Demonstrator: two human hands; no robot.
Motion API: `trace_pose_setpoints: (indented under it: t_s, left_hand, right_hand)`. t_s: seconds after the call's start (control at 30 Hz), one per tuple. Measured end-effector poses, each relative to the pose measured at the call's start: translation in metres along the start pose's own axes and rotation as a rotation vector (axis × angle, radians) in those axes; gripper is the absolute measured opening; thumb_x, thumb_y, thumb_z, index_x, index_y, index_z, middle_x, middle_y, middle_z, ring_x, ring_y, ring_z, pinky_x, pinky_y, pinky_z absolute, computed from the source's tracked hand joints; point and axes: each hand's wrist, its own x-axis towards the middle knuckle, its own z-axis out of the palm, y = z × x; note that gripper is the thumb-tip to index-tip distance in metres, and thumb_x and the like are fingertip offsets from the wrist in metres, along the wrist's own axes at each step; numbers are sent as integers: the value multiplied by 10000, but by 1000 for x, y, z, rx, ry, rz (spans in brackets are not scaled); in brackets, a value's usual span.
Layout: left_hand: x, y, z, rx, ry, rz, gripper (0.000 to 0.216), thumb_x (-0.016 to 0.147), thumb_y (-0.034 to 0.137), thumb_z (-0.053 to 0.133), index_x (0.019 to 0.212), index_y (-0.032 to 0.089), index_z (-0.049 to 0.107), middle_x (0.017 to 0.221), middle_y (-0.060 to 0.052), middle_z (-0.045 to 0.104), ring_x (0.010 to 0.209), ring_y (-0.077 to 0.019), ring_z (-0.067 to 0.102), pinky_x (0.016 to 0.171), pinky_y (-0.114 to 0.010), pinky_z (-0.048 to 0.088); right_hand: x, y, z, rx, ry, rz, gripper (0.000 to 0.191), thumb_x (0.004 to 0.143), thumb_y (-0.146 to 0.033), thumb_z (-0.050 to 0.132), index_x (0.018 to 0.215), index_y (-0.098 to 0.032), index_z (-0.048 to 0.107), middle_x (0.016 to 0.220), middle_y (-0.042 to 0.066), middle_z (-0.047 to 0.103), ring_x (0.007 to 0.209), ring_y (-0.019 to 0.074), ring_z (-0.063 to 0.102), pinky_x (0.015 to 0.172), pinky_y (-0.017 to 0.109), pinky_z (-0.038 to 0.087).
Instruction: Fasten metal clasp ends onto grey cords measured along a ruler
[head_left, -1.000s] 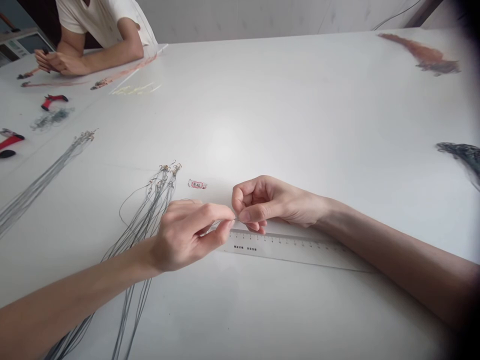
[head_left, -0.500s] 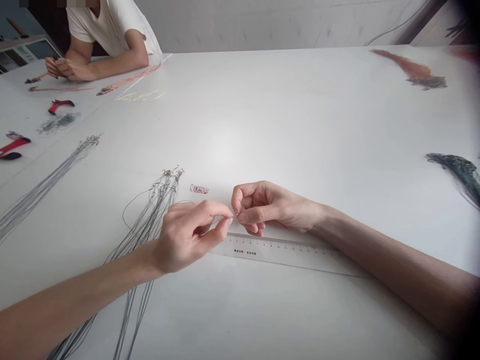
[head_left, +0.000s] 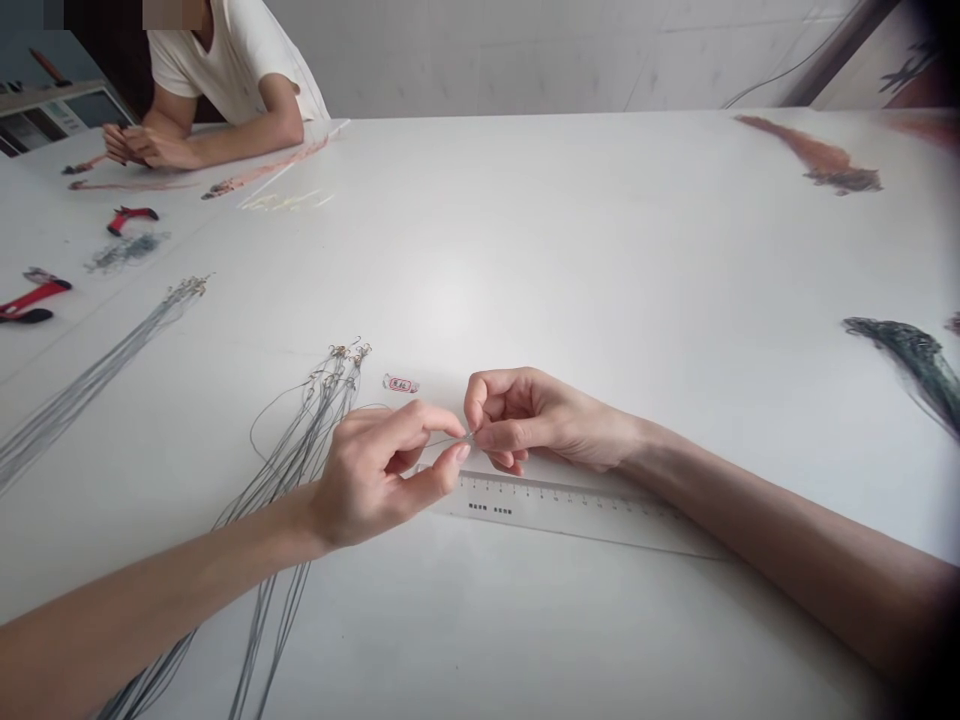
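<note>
Over the ruler's upper edge, my left hand is bent round a thin grey fishing line. Its thumb and forefinger tips stand slightly apart about the line, and the other fingers are curled. My right hand meets it from the right, thumb and forefinger pinched on the line's end; any small part between these fingertips is too tiny to make out. Beneath both hands lies a clear ruler. A bundle of grey lines with small hooks passes under my left forearm. Behind my left hand lies a small label with a red frame.
Another hooked-line bundle lies at left, near red-handled pliers, a second pair and a grey tangle. A co-worker leans on the table at back left. A dark bundle and a reddish bundle lie at right.
My left thumb and forefinger have parted slightly at the tips. My right hand keeps its pinch. The whole view has shifted a little downward.
</note>
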Motion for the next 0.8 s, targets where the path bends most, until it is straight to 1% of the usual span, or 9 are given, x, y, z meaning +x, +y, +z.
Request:
trace_pose_setpoints:
  t_s: [0.2,0.37,0.5,0.63,0.8]
  left_hand:
    - [1,0,-1,7,-6,2,96,810,103,542,745,174,535,413,113,307,359,-34,283,353,-157,272]
    - [1,-1,0,25,15,9,108,800,86,553,739,173,534,408,115,304,362,-33,284,355,-157,276]
    - [0,-1,0,47,46,28,113,787,70,571,734,165,542,415,112,302,367,-29,278,363,-159,276]
    - [0,0,0,66,66,58,117,786,70,573,738,172,543,435,107,257,384,-37,243,364,-168,257]
    - [1,1,-1,68,79,84,120,779,61,582,735,165,545,442,103,258,387,-38,241,366,-176,255]
  right_hand:
    - [1,1,1,-9,12,-7,67,761,-72,540,753,-133,511,570,-52,537,491,37,487,472,142,400]
    - [0,-1,2,-15,55,21,105,766,-142,590,741,-138,489,553,-53,518,483,45,484,466,154,391]
    - [0,-2,3,1,64,33,134,761,-166,614,728,-140,487,543,-51,513,484,49,474,467,161,395]
    - [0,-1,1,2,38,30,128,769,-179,621,712,-126,519,547,-40,527,489,47,477,469,157,398]
    - [0,-1,0,-9,23,47,123,791,-209,622,743,-112,563,548,-33,540,490,46,489,474,155,406]
